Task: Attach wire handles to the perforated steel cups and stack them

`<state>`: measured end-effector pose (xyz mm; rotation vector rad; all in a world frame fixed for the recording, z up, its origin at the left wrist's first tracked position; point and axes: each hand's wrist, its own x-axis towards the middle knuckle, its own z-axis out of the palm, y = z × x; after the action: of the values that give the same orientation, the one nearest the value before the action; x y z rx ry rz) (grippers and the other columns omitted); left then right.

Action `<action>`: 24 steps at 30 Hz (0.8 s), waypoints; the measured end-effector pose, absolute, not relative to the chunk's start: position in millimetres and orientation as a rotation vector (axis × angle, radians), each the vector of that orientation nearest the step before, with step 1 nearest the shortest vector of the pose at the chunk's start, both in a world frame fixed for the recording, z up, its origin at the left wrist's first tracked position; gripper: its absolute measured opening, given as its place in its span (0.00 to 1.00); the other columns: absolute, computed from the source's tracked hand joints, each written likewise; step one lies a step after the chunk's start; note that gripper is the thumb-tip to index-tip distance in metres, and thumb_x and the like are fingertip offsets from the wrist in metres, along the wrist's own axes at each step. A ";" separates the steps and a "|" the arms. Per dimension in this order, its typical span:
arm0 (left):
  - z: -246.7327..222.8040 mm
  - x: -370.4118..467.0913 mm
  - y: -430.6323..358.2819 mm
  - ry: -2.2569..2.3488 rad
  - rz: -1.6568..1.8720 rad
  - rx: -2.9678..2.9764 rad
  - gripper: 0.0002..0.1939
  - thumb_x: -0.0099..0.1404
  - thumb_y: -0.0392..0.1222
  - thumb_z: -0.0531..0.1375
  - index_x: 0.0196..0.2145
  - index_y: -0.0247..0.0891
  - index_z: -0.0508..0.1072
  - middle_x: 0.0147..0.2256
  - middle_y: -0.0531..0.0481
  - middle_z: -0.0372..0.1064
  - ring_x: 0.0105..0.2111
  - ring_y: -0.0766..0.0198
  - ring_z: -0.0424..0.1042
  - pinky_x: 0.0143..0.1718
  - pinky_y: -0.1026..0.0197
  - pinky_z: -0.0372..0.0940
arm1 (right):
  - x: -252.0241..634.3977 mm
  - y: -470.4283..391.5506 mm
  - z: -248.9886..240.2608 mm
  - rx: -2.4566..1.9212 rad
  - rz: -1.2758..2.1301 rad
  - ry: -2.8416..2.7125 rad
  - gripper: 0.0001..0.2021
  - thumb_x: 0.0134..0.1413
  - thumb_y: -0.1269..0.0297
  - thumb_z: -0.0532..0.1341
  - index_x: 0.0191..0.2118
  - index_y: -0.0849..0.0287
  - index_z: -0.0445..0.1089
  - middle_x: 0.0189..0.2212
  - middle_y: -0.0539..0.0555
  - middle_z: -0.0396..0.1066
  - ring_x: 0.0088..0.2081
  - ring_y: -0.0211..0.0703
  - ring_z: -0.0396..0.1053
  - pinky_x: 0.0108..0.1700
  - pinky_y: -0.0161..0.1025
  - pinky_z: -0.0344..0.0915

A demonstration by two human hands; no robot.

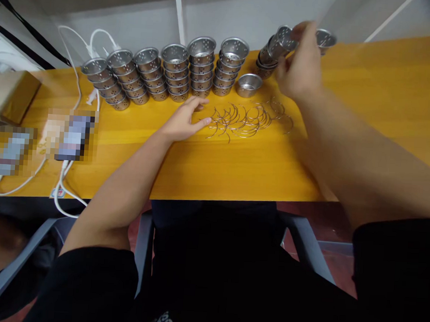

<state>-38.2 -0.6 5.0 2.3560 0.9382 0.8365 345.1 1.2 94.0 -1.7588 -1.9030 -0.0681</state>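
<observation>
Between one and two o'clock, the blurred, bare right hand (pixel 301 64) hides part of a round silver metal cup (pixel 327 38), leaving its grip unclear. Toward nine, blocky pixels obscure two rectangular phones (pixel 75 139), and the left edge crops a brown cardboard box (pixel 15 93); thin, curved silver wires (pixel 252 122) overlap uncountably near centre.

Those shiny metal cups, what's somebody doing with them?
The person's right hand is at the tilted, silver, perforated metal cups toward the back of the yellow wooden table; blur hides whether it grips one. The left hand is open at the left edge of scattered thin, curved metal wires. Six stacks of similar cups stand in a row.
</observation>
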 end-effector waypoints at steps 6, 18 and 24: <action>1.1 -41.1 2.9 0.941 0.858 2.344 0.37 0.80 0.60 0.74 0.77 0.41 0.79 0.76 0.30 0.80 0.72 0.37 0.86 0.82 0.32 0.80 | 331.3 24.3 115.9 -2.002 -0.020 -1.851 0.21 0.95 0.81 0.65 0.81 0.81 0.80 0.83 0.86 0.67 0.83 0.71 0.75 0.86 0.57 0.65; 4.8 -36.9 -1.6 0.937 0.859 2.345 0.40 0.83 0.65 0.72 0.80 0.41 0.75 0.78 0.28 0.77 0.74 0.34 0.84 0.84 0.29 0.78 | 317.0 -26.2 128.0 -1.588 -0.232 -1.823 0.17 0.88 0.80 0.66 0.70 0.70 0.86 0.75 0.77 0.79 0.75 0.65 0.80 0.77 0.54 0.75; 4.4 -30.4 -0.7 0.895 0.890 2.308 0.60 0.79 0.73 0.75 0.93 0.51 0.55 0.90 0.30 0.61 0.85 0.29 0.74 0.86 0.26 0.75 | 273.4 -76.5 97.4 -1.284 0.156 -2.151 0.03 0.90 0.58 0.69 0.56 0.47 0.81 0.63 0.65 0.86 0.66 0.72 0.83 0.76 0.67 0.80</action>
<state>-30.4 -0.7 4.4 2.3082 0.8947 0.8904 273.4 -76.5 97.4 -1.2835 -2.1508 0.1555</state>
